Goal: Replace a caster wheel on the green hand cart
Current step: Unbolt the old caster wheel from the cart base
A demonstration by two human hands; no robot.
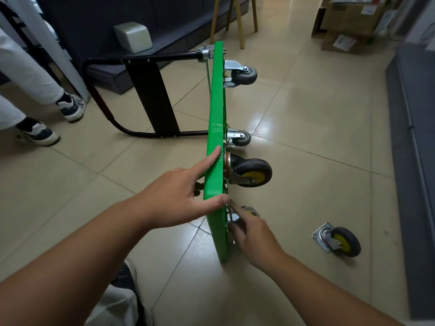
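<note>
The green hand cart (215, 128) stands on its side edge on the tiled floor, wheels pointing right, black handle (150, 97) folded out to the left. My left hand (181, 196) grips the deck's upper edge, index finger stretched along it and thumb hooked over the rim. My right hand (249, 229) is at the underside near the bottom corner and pinches a thin metal tool (231, 214) against the deck's bolts. A black caster with a yellow hub (251, 172) is mounted just above that hand. A loose yellow-hub caster (339, 241) lies on the floor to the right.
Two small grey casters (242, 72) (240, 137) sit at the cart's far end. Another person's legs and sneakers (70, 107) stand at the left. A wooden stool (237, 20) and cardboard boxes (348, 22) are at the back, a grey cabinet (414, 137) along the right.
</note>
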